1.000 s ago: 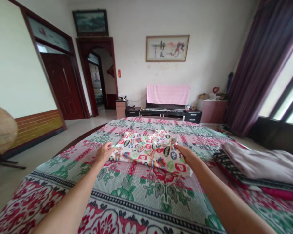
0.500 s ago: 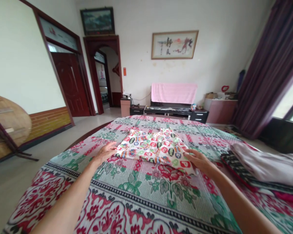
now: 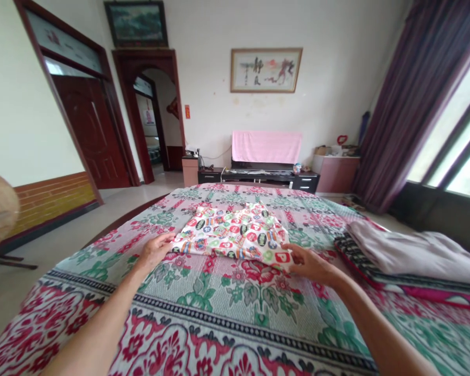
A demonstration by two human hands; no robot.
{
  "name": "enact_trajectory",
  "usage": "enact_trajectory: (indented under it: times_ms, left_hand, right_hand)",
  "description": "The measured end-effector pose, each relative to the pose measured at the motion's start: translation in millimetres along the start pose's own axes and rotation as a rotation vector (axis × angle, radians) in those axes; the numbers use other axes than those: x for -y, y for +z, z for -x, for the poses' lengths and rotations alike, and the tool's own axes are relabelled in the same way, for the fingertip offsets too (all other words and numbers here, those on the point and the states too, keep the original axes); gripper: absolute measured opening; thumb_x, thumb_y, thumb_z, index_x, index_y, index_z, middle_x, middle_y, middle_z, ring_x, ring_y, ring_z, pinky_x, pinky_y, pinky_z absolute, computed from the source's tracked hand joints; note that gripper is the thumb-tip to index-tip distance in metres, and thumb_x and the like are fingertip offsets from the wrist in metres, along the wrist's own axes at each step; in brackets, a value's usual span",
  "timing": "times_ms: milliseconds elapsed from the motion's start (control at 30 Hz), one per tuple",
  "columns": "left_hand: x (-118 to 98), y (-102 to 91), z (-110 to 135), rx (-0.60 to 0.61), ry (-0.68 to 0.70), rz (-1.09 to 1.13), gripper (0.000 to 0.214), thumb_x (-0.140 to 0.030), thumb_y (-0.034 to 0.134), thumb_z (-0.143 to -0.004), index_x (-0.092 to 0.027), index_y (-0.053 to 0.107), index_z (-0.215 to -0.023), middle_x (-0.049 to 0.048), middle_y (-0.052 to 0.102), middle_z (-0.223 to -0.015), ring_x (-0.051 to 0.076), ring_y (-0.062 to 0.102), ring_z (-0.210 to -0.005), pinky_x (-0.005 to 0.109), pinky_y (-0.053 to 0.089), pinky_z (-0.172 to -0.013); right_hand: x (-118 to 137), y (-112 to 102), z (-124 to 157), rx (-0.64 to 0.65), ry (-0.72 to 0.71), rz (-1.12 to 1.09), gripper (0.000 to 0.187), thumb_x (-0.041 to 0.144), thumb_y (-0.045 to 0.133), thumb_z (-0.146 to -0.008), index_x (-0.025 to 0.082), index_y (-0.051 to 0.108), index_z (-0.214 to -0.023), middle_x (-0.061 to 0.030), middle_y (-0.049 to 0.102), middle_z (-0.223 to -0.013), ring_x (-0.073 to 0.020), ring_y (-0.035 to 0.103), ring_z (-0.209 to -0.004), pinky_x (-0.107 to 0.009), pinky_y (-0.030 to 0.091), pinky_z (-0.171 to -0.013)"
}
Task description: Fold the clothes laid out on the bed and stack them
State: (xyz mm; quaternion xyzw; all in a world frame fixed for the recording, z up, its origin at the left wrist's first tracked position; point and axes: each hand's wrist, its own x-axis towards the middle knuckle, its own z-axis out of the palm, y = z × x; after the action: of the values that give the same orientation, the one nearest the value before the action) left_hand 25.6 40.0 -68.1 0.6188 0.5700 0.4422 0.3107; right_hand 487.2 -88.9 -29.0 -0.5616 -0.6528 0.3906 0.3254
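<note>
A small white garment (image 3: 235, 232) with a colourful logo print lies spread on the flowered cloth, its far edge notched near the middle. Whether it is a top or shorts I cannot tell. At its near left corner, my left hand (image 3: 155, 250) pinches the fabric between thumb and fingers. My right hand (image 3: 309, 263) is closed on the near right corner, fingers bent over the edge. Between the hands the near edge runs fairly straight, with slight wrinkles.
A patterned red, green and white cloth (image 3: 172, 308) covers the table. Folded textiles (image 3: 411, 261), a pale one on top, are stacked at the right. Beyond are a low black cabinet (image 3: 209, 176), a pink cloth (image 3: 266, 147) over a screen and a purple curtain (image 3: 407, 99).
My view has turned slightly right, so everything sits further left. My right fingers, flatter on the edge before, now bend around the garment's corner. The left hand stays at its corner.
</note>
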Motion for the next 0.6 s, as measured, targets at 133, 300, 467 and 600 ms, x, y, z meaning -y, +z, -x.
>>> enact_trajectory:
  times_ms: [133, 300, 467, 600]
  left_hand:
    - [-10.4, 1.7, 1.9, -0.024, -0.006, 0.035, 0.051, -0.034, 0.059, -0.059, -0.015, 0.067, -0.106, 0.0066, 0.071, -0.102, 0.018, 0.066, -0.081, 0.022, 0.051, -0.068]
    - [-11.9, -2.7, 0.6, -0.044, -0.031, 0.054, 0.048, -0.029, 0.058, -0.057, -0.018, 0.069, -0.102, 0.0028, 0.072, -0.099, 0.018, 0.065, -0.08, 0.021, 0.049, -0.064]
    - [-9.3, -8.3, 0.2, -0.047, -0.045, 0.033, 0.048, -0.027, 0.055, -0.054, -0.018, 0.07, -0.099, 0.0021, 0.072, -0.096, 0.018, 0.065, -0.078, 0.02, 0.048, -0.062]
    - [-13.6, -12.5, 3.2, -0.057, -0.02, -0.051, 0.047, -0.027, 0.054, -0.055, -0.018, 0.071, -0.097, 0.0019, 0.073, -0.091, 0.018, 0.065, -0.077, 0.02, 0.047, -0.062]
  right_hand:
    - [-2.9, -2.3, 1.2, -0.143, 0.01, 0.063, 0.053, 0.031, 0.057, -0.07, 0.012, 0.053, -0.119, 0.0043, 0.054, -0.064, -0.0094, 0.046, -0.054, -0.023, 0.036, -0.051]
    - [-0.6, -5.0, 6.1, -0.156, 0.02, 0.014, 0.048, 0.033, 0.057, -0.069, 0.015, 0.055, -0.114, 0.0072, 0.045, -0.059, -0.0077, 0.04, -0.05, -0.022, 0.029, -0.048]
    - [2.0, -8.5, 7.6, 0.007, 0.014, -0.005, 0.04, 0.027, 0.061, -0.064, 0.014, 0.059, -0.102, 0.0066, 0.047, -0.061, -0.0067, 0.039, -0.053, -0.021, 0.028, -0.048]
    - [6.3, -11.9, 11.6, 0.142, 0.042, 0.006, 0.038, 0.026, 0.063, -0.064, 0.016, 0.06, -0.101, 0.0083, 0.042, -0.059, -0.0047, 0.034, -0.05, -0.019, 0.024, -0.046]
